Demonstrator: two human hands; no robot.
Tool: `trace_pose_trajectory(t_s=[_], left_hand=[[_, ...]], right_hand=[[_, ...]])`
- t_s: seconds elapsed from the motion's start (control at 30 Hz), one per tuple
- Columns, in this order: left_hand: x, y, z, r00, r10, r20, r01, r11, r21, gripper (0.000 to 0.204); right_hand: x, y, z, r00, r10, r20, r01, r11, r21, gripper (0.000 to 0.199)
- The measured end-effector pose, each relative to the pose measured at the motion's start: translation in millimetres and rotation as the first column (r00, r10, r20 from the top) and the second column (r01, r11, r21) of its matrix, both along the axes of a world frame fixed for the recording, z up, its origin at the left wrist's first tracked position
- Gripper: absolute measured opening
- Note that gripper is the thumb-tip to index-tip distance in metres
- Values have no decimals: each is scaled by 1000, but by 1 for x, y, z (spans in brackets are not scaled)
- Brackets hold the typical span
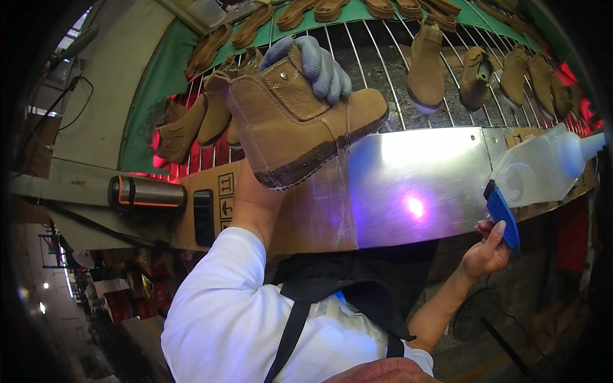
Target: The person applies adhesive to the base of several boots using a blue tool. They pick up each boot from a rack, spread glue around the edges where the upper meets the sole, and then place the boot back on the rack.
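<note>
A tan leather ankle boot upper (281,121) with pale stitching, a small metal stud and a dark, rough band along its lower edge is held up over the bench, its toe pointing right. My left hand (322,69), in a grey-blue glove, is closed round its front and ankle; the boot hides the palm and wrist. Off the bench's near edge at the right, my bare right hand (488,254) grips a blue brush (502,216) with short dark bristles at its upper end. The brush and the boot are well apart.
Behind the bench, several tan boots (426,67) stand on a metal-bar rack (361,54), with red glow at its ends. Brown soles (254,25) lie on green cloth farther back. A shiny metal plate (415,172), translucent plastic bottle (536,166), steel flask (150,193) and black phone (204,217) are nearer.
</note>
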State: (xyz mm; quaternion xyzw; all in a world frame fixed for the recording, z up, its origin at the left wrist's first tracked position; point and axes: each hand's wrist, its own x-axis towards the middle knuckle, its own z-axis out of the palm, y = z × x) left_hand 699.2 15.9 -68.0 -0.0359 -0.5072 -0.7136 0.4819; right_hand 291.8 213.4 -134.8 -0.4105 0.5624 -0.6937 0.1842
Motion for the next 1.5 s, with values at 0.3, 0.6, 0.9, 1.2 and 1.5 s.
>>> trace_pose_trajectory(t_s=[0.3, 0.6, 0.9, 1.2, 1.5], left_hand=[[1, 1, 1, 1000, 20, 1, -20, 998, 55, 49], [-4, -11, 0, 999, 25, 21, -29, 983, 181, 51], [-2, -54, -20, 958, 151, 243, -181, 977, 109, 29], [-39, -43, 3, 774, 504, 383, -384, 855, -350, 26], [-42, -62, -13, 823, 251, 510, -302, 953, 19, 35]], right_hand=[[-2, -3, 0, 999, -29, 12, 30, 999, -30, 27], [-2, 1, 0, 999, -10, 37, 10, 1000, 4, 25], [3, -1, 2, 999, -12, 50, 14, 999, -46, 28], [1, 2, 6, 1000, -20, 20, 20, 1000, -14, 28], [4, 6, 7, 999, -21, 30, 22, 1000, -19, 26]])
